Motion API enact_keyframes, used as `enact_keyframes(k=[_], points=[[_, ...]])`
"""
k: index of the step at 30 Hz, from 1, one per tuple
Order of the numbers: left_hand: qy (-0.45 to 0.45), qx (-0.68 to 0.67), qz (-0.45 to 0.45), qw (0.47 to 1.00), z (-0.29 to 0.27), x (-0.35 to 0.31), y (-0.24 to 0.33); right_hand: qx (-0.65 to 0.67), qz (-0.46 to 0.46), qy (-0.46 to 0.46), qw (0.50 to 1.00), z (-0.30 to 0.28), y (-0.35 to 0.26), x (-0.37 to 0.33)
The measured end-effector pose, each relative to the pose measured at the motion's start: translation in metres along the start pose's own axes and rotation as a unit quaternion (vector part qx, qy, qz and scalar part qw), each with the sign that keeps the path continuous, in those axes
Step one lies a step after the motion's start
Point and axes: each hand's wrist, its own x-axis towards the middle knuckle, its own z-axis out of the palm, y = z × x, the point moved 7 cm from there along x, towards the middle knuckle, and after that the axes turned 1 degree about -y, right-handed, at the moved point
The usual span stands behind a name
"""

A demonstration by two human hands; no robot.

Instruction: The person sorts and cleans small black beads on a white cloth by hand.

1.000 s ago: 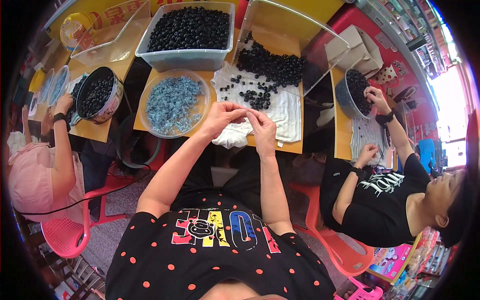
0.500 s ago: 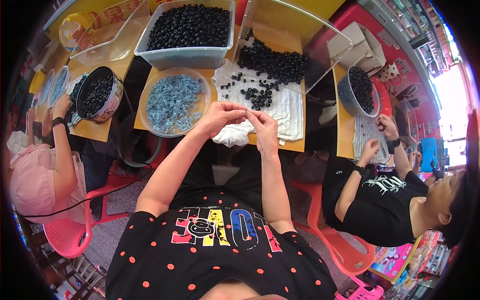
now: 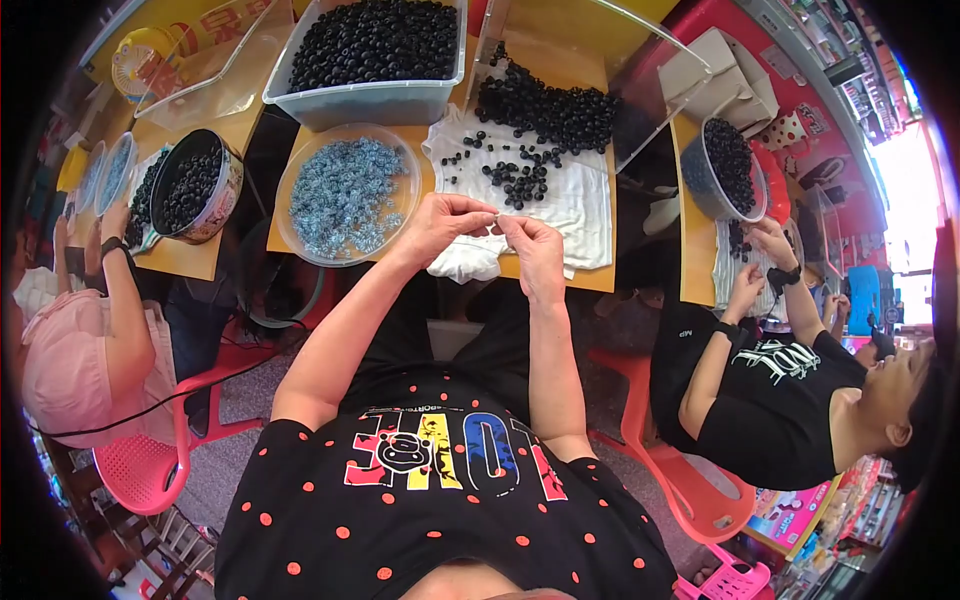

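Note:
Above the near edge of a white cloth (image 3: 590,235), my two hands meet with fingertips pinched. My left hand (image 3: 445,230) has thumb and forefinger closed, and my right hand (image 3: 532,248) pinches just beside them. A tiny pale thing shows between the fingertips, too small to name. Left of my left hand, a round clear tub (image 3: 412,205) holds light-blue transparent plastic pieces (image 3: 340,200). On the cloth beyond my hands lie loose black beads (image 3: 520,182), and a bigger heap of black beads (image 3: 550,115) spreads behind them.
A clear rectangular bin (image 3: 365,104) full of black beads stands behind the tub. A tilted clear plastic box (image 3: 650,85) borders the heap. One person (image 3: 770,385) works at the right by a bead bucket (image 3: 710,192); another (image 3: 90,345) sits left near a bead tin (image 3: 213,212).
My hands stay pinched together with slight finger movement; a pale bit now shows between them. The person on the right has shifted their hands.

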Motion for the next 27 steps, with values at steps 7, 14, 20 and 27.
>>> enact_keyframes(k=[7, 14, 20, 27], points=[[0.050, -0.054, -0.023, 0.997, 0.001, -0.002, -0.007, 0.001, -0.059, 0.034, 0.998, 0.007, -0.008, -0.005], [0.072, -0.139, -0.039, 0.987, 0.007, -0.006, -0.013, -0.140, -0.108, 0.093, 0.980, 0.008, -0.018, -0.015], [0.068, -0.125, -0.013, 0.990, 0.009, -0.008, -0.006, -0.064, -0.064, 0.056, 0.994, 0.008, -0.006, -0.011], [0.077, -0.146, -0.006, 0.986, 0.011, -0.011, -0.012, 0.044, -0.098, 0.046, 0.993, 0.012, -0.009, -0.014]])
